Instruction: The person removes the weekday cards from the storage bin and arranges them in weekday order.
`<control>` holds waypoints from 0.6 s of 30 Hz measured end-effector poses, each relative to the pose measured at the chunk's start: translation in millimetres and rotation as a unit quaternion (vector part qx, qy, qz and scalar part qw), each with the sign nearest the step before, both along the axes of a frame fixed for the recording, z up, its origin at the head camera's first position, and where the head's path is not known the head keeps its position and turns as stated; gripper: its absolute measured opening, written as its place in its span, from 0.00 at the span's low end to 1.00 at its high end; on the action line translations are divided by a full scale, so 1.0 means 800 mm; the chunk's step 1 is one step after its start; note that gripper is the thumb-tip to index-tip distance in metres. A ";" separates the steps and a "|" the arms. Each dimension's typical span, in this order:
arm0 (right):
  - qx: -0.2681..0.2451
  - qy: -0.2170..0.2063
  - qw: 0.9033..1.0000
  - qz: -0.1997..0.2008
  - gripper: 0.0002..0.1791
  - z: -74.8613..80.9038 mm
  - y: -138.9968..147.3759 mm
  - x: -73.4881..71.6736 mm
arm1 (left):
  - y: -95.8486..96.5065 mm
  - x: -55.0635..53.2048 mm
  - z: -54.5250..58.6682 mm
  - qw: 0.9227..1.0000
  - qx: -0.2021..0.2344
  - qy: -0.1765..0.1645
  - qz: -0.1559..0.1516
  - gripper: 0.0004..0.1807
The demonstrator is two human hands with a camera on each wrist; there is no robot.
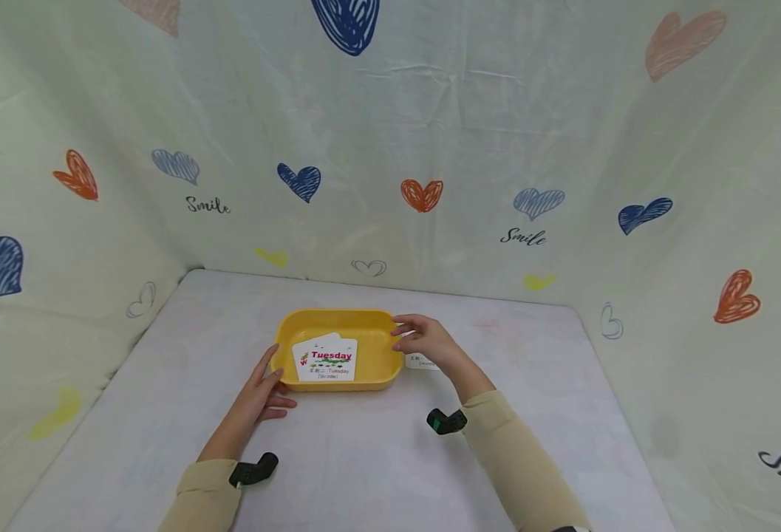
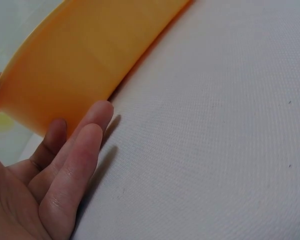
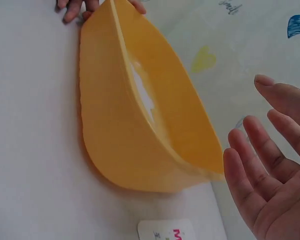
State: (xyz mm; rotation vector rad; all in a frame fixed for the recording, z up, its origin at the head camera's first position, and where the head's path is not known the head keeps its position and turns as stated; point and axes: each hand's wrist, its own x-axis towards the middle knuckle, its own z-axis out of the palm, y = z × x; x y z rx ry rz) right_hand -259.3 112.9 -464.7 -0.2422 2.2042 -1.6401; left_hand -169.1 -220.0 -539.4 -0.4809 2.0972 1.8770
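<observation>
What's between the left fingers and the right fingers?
The yellow tray, with white cards in it, the top one reading Tuesday. The head view shows this.

Draped booth (image 1: 230, 244); heart-printed sheeting (image 1: 470, 140)

2 beige sleeves (image 1: 523, 462), black wrist cameras (image 1: 446, 422)

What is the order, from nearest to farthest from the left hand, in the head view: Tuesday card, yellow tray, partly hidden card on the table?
1. Yellow tray: its left end touches the left hand.
2. Tuesday card: inside the tray, toward its left.
3. Partly hidden card: on the table, at the tray's right.
</observation>
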 end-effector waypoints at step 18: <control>0.037 0.011 0.995 0.086 0.33 -0.027 -0.062 0.008 | -0.003 -0.001 -0.003 1.000 0.008 0.000 0.003 0.34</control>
